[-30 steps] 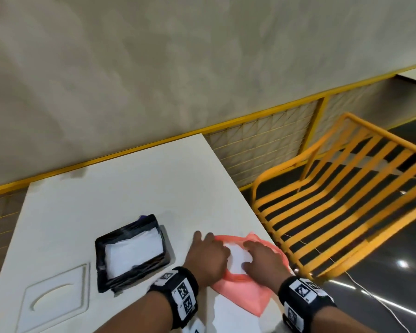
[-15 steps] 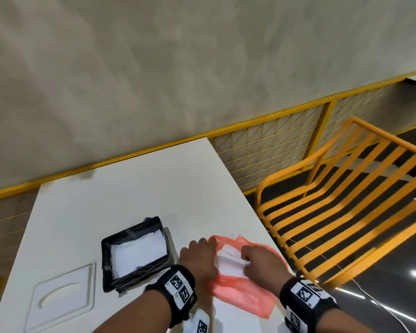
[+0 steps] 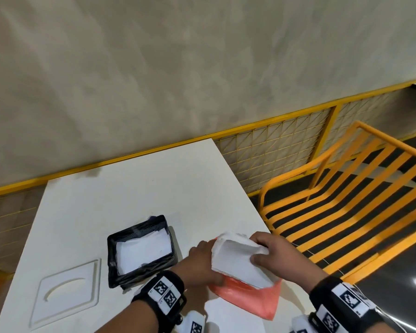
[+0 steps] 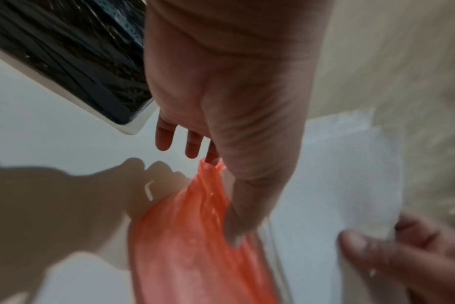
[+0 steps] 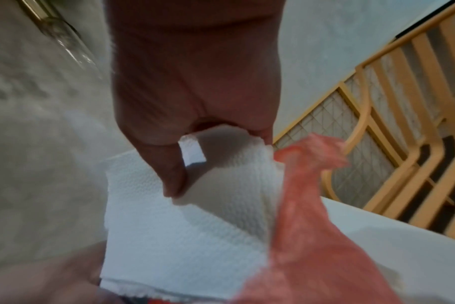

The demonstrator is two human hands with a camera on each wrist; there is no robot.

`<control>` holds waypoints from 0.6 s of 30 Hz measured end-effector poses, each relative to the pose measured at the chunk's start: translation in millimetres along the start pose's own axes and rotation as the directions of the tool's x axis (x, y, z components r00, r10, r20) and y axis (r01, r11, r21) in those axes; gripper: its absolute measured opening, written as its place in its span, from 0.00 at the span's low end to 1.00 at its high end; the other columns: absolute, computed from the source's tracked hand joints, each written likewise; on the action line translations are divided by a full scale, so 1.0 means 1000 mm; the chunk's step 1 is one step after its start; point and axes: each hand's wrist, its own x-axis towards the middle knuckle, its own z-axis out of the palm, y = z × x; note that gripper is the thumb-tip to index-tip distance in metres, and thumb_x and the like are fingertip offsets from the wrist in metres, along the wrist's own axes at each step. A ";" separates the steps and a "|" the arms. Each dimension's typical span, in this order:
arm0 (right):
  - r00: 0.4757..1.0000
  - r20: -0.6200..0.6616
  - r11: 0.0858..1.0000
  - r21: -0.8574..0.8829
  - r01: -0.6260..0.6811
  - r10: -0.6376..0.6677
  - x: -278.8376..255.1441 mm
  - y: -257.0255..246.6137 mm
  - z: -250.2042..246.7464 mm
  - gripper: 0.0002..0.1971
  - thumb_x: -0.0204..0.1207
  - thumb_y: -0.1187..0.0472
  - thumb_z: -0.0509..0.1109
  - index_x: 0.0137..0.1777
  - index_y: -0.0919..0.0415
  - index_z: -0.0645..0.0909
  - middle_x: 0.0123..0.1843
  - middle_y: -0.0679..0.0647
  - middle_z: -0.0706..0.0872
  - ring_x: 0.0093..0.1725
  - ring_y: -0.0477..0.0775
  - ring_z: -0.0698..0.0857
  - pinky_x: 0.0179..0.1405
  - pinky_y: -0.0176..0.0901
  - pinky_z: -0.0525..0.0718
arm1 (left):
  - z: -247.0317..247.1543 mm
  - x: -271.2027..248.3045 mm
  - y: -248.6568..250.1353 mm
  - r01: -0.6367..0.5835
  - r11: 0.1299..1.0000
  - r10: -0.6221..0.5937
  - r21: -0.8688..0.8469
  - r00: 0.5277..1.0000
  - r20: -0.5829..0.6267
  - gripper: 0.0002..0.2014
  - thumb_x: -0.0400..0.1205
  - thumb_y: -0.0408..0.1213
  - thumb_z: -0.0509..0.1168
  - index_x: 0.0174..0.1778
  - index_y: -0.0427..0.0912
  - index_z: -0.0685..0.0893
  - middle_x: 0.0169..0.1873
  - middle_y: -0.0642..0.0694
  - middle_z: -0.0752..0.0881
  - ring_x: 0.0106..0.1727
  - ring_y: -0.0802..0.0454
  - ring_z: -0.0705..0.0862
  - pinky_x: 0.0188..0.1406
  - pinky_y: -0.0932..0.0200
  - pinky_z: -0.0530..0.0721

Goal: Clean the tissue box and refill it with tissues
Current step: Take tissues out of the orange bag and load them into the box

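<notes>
A black tissue box (image 3: 141, 272) stands on the white table (image 3: 135, 188), with white tissues (image 3: 142, 248) lying inside it. To its right lies an orange plastic bag (image 3: 252, 301). My left hand (image 3: 202, 251) pinches the bag's (image 4: 195, 246) mouth between thumb and forefinger, while its other fingers (image 4: 164, 137) stay straight. My right hand (image 3: 262, 252) grips a stack of white tissues (image 3: 235, 263), lifted partly out of the bag. In the right wrist view the thumb (image 5: 171, 176) presses on top of the stack (image 5: 182, 236), beside the bag (image 5: 312, 226).
A white square panel (image 3: 67, 296) with a curved groove sits at the table's near left. A yellow slatted chair (image 3: 346, 200) stands close to the table's right edge. Behind the table runs a yellow-framed mesh rail (image 3: 274, 145) under a grey wall.
My right hand has drawn the tissue stack up and out of the orange bag, which earlier lay flat under both hands. My left hand now pinches the bag's edge.
</notes>
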 end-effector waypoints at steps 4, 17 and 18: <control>0.995 0.074 0.996 -0.051 0.072 -0.068 0.009 -0.031 -0.009 0.08 0.70 0.55 0.73 0.48 0.45 0.83 0.44 0.39 0.86 0.44 0.38 0.84 0.40 0.37 0.82 | -0.033 -0.031 0.006 -0.133 0.919 0.116 -0.370 0.991 -0.070 0.53 0.68 0.48 0.84 0.84 0.60 0.59 0.75 0.58 0.70 0.73 0.61 0.76 0.68 0.66 0.80; 0.979 0.202 0.702 0.693 -0.163 0.027 0.064 -0.111 0.024 0.18 0.73 0.58 0.78 0.62 0.52 0.81 0.54 0.59 0.91 0.48 0.63 0.88 0.43 0.52 0.84 | -0.072 -0.091 -0.065 -0.345 0.266 -0.041 -0.900 0.929 -0.368 0.22 0.78 0.24 0.72 0.70 0.34 0.84 0.64 0.32 0.89 0.66 0.34 0.88 0.66 0.43 0.86; 0.967 0.254 0.684 0.700 -0.203 0.028 0.068 -0.113 0.035 0.19 0.72 0.55 0.79 0.62 0.53 0.81 0.54 0.61 0.90 0.47 0.65 0.84 0.42 0.52 0.81 | -0.075 -0.097 -0.073 -0.371 0.266 -0.085 -0.890 0.910 -0.405 0.20 0.78 0.23 0.72 0.68 0.33 0.85 0.62 0.31 0.90 0.64 0.35 0.89 0.62 0.46 0.88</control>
